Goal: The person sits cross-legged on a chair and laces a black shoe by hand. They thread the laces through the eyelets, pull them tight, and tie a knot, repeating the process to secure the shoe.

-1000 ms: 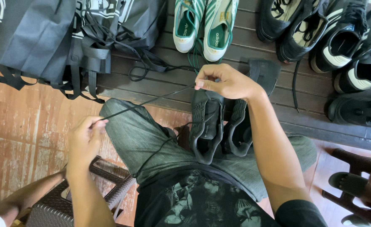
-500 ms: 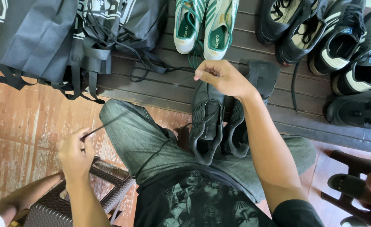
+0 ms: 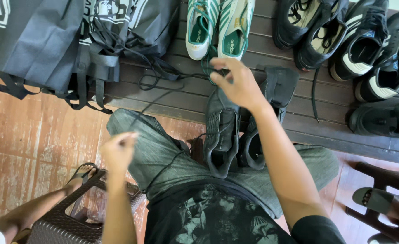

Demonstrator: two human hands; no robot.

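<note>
Since a second ago the left hand [image 3: 118,151] has pulled back toward the body and now sits over the left thigh, while the right hand [image 3: 235,81] has stayed up above the pair of dark shoes [image 3: 233,135] resting in the lap. Everything below is relative to those shoes.

So the black lace [image 3: 156,97] runs from above the toes of the shoes, where the right hand's fingers are pinched together on one end, across to the left and down to the left hand, whose grip looks closed around the other end, though that hand is blurred so I can't tell exactly how it's held. Spreading the hands apart like this keeps the lace stretched out and off the shoes, which seems to be the point. The shoes lie upside down, toes away from the body, wedged between the thighs so they stay put without a hand on them.

Just past the toes, on the dark wooden tabletop [image 3: 172,97], sit white-and-green boots [image 3: 219,27]. Off to the right of those are several black shoes [image 3: 339,40], and well off to the left, dark drawstring bags [image 3: 50,40].
</note>
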